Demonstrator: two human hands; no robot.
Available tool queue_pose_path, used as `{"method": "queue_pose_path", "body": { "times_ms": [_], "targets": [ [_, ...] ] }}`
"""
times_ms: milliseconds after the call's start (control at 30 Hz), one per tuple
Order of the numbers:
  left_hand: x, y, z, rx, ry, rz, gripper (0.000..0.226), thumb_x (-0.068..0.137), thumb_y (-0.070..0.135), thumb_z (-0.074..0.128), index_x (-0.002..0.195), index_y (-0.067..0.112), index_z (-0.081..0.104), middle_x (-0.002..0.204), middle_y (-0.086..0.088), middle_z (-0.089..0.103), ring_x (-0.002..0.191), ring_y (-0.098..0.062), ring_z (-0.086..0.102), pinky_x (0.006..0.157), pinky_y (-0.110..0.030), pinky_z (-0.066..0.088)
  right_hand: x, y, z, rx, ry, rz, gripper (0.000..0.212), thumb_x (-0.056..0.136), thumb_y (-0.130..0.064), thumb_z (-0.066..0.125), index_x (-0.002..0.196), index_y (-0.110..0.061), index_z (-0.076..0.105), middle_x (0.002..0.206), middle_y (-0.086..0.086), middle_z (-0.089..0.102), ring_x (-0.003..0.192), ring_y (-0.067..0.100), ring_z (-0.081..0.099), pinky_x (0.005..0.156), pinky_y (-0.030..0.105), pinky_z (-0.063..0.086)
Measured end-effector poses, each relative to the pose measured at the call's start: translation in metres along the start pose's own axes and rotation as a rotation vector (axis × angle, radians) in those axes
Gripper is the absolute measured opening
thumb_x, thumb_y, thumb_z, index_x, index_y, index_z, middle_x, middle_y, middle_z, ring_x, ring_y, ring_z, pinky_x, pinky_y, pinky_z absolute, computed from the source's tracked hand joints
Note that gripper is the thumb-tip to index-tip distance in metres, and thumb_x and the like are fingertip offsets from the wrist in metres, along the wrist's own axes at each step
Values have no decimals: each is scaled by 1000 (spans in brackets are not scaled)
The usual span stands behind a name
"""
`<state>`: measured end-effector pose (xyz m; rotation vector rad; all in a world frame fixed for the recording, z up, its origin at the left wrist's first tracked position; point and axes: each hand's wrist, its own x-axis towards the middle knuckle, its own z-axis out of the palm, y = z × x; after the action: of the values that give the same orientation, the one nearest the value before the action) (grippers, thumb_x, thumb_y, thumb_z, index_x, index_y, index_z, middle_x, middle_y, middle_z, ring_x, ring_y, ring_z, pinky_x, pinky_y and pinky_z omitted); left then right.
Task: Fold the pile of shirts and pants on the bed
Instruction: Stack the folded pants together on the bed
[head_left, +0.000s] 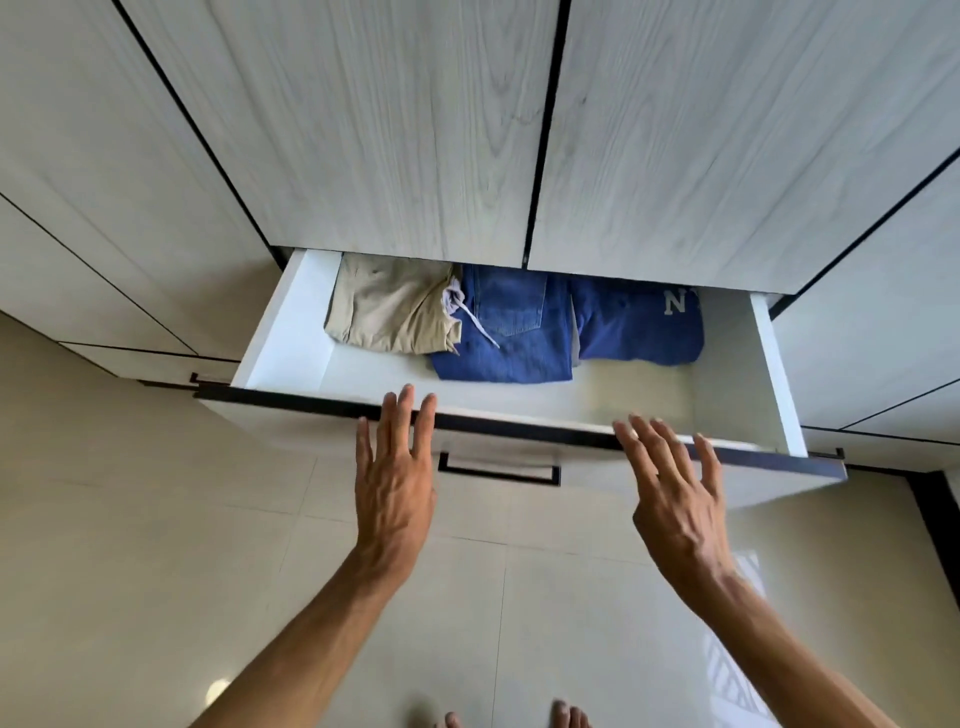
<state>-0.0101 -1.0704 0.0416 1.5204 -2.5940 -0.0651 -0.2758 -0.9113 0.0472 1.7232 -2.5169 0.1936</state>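
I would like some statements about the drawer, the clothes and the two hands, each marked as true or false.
1. The drawer is pulled out. True.
2. Three folded garments lie in it: a beige one, blue jeans and a blue one with a white letter N. True.
3. The left hand grips the black handle. False: its fingers are straight, at the drawer's front edge, left of the handle.
4. The right hand holds the jeans. False: it is open and holds nothing, near the front edge.
5. The clothes fill the drawer to its front. False: they lie at the back, and the bottom near the front is bare.
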Motion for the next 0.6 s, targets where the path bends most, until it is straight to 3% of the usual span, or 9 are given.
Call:
{"method": "queue_pose_path", "body": {
  "times_ms": [100, 200, 300, 400, 500, 600],
  "targets": [
    [-16, 10, 20, -37, -44, 112, 90, 93, 14, 63, 167, 12, 12, 175, -9, 4, 161, -28, 12, 127, -52, 24, -14, -6, 8, -51, -53, -40, 108, 59, 15, 42, 163, -10, 25, 171, 8, 22, 158, 28, 21, 126, 56, 15],
    [-9, 1, 40, -58, -105, 136, 104, 89, 38, 71, 167, 13, 8, 176, -7, 1, 162, -27, 8, 127, -53, 22, -15, 6, 30, -59, -203, 42, 109, 62, 10, 50, 165, -10, 17, 173, 6, 12, 160, 25, 9, 127, 54, 16],
    [34, -13, 44, -2, -90, 144, 107, 89, 47, 69, 167, 12, 5, 175, -7, 0, 162, -27, 5, 128, -53, 18, 21, 24, 41, -66, -221, 199, 110, 66, 4, 54, 165, -10, 8, 173, 6, 4, 160, 24, 0, 129, 53, 12],
    [80, -16, 36, 65, -255, 155, 108, 97, 60, 54, 162, 16, -20, 170, -4, -25, 159, -24, -15, 130, -49, 1, 53, 31, 49, -55, -271, 239, 110, 73, -3, 55, 165, -13, -5, 172, 4, -12, 159, 24, -9, 129, 52, 6],
    [105, -13, 40, 94, -328, 130, 113, 97, 62, 53, 158, 19, -31, 164, -1, -39, 157, -23, -23, 128, -49, -4, 75, 35, 58, -16, -330, 258, 111, 76, -9, 54, 163, -16, -15, 168, 1, -27, 157, 23, -17, 128, 55, 3],
    [123, -15, 53, 23, -289, 141, 120, 91, 59, 63, 160, 22, -27, 167, 1, -36, 159, -24, -19, 127, -51, 0, 96, 41, 63, -7, -347, 271, 109, 80, -11, 51, 162, -18, -20, 166, -1, -34, 156, 22, -22, 127, 56, 1]
  ]
}}
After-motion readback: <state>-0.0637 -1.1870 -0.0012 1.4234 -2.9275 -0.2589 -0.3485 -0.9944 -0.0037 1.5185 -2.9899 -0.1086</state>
